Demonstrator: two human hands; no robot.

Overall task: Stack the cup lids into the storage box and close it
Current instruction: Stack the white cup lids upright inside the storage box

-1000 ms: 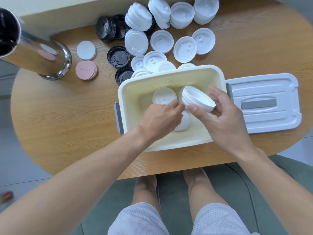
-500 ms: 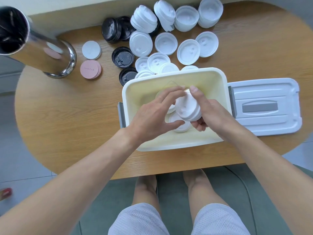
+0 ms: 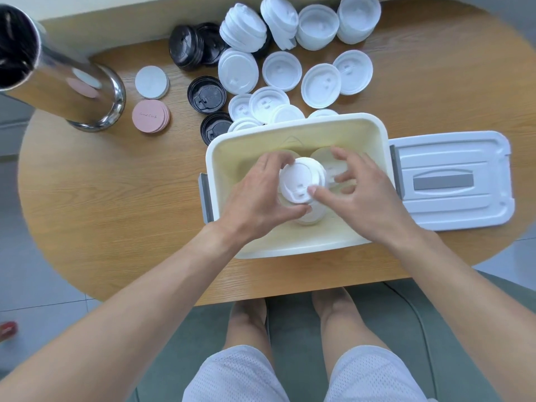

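Observation:
A cream storage box stands open on the wooden table. Inside it a stack of white cup lids sits upright, top face up, on other white lids. My left hand wraps the stack from the left, fingers and thumb curled on its rim. My right hand is at its right side, thumb tip pressing the top lid, other fingers spread above the box floor. Another white lid lies at the box's far right. The box's white cover lies flat to the right.
Behind the box lie loose white lids, tilted white stacks and black lids. Pink coasters, a white disc and a tall steel canister stand at the left. My knees are under the table's near edge.
The lid stack went from tilted in my right hand above the box to upright inside it. My left hand closed around it and my right fingers opened out.

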